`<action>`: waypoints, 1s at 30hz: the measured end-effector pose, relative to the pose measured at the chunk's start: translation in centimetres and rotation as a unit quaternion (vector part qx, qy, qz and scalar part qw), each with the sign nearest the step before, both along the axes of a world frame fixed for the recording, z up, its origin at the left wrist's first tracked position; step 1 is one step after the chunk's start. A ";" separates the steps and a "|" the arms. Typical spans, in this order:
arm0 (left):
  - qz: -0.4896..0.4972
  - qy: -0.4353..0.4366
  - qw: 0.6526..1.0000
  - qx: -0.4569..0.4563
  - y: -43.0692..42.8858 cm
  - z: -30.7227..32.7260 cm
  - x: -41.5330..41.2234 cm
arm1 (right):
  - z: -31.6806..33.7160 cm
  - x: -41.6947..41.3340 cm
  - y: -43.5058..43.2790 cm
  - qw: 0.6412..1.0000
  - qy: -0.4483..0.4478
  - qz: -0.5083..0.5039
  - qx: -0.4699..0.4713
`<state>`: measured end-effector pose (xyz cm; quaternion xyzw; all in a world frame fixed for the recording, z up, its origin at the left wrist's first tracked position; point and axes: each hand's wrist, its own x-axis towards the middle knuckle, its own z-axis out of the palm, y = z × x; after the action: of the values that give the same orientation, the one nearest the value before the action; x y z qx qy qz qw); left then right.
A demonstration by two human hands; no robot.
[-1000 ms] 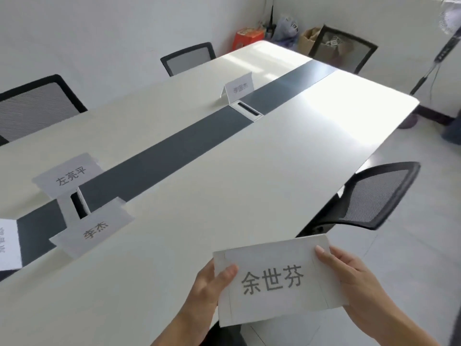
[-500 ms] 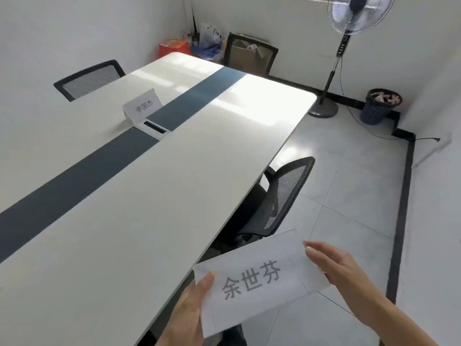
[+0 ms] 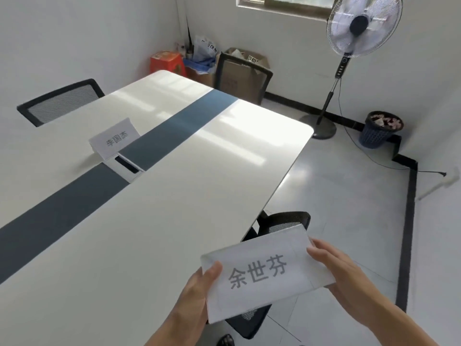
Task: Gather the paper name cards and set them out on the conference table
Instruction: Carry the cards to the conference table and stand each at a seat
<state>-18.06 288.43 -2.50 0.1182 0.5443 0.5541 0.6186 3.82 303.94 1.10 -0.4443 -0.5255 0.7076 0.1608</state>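
I hold a white paper name card point(image 3: 264, 273) with three printed grey characters in both hands, off the table's near right edge, above a chair. My left hand point(image 3: 199, 293) pinches its left end, thumb on top. My right hand point(image 3: 334, 268) grips its right end. A second folded name card point(image 3: 114, 139) stands upright on the white conference table point(image 3: 139, 233), beside the dark centre strip point(image 3: 74, 196) and a cable slot point(image 3: 126, 164).
A black mesh chair point(image 3: 279, 223) is tucked under the table's right side below the card. Two more chairs point(image 3: 62, 101) stand at the far side and the far end. A pedestal fan point(image 3: 359, 33), a waste bin point(image 3: 380, 129) and boxes point(image 3: 244, 71) line the far wall.
The view has swung right, so the name cards at the table's left have left the frame. The held card now hangs past the table's right edge over the chair.
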 end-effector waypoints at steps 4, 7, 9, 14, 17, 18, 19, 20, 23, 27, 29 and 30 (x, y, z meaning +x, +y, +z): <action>-0.006 0.081 0.997 0.009 4.8 0.7 -2.9 | -0.8 -1.7 6.0 0.999 0.014 0.040 -0.015; -0.042 0.182 0.982 -0.029 8.1 0.8 -4.6 | -2.0 -3.6 11.1 0.993 0.018 0.114 -0.022; -0.077 0.217 0.971 -0.068 10.2 0.7 -4.8 | -2.7 -5.0 14.5 0.984 0.028 0.172 -0.026; -0.113 0.199 0.965 -0.129 15.6 0.4 -2.6 | -3.9 -9.0 22.5 0.953 0.039 0.298 -0.042; -0.083 0.192 0.965 -0.159 17.7 -0.1 -1.3 | -4.5 -11.4 25.8 0.934 0.039 0.351 -0.043; -0.059 0.188 0.966 -0.165 18.1 -0.2 -1.0 | -4.7 -12.1 26.5 0.927 0.038 0.370 -0.044; -0.034 0.186 0.967 -0.172 18.2 -0.4 -0.9 | -5.0 -12.9 27.0 0.919 0.038 0.391 -0.045; -0.013 0.185 0.966 -0.179 18.2 -0.6 -0.8 | -5.2 -13.7 27.4 0.909 0.036 0.412 -0.045; 0.028 0.177 0.964 -0.198 17.7 -1.3 -1.1 | -6.0 -16.1 28.0 0.878 0.023 0.476 -0.032; 0.030 0.189 0.957 -0.216 17.6 -1.6 -3.9 | -6.9 -19.4 28.6 0.853 0.009 0.522 -0.010; 0.013 0.223 0.947 -0.229 17.9 -1.6 -6.8 | -7.6 -21.3 29.3 0.859 -0.013 0.511 0.021; 0.006 0.242 0.940 -0.239 18.2 -1.5 -8.5 | -8.2 -22.3 29.8 0.868 -0.031 0.494 0.035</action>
<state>-26.59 306.62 -4.05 0.0936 0.7948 0.3660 0.4749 -18.47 333.79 -7.06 -0.1420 -0.7056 0.6615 -0.2106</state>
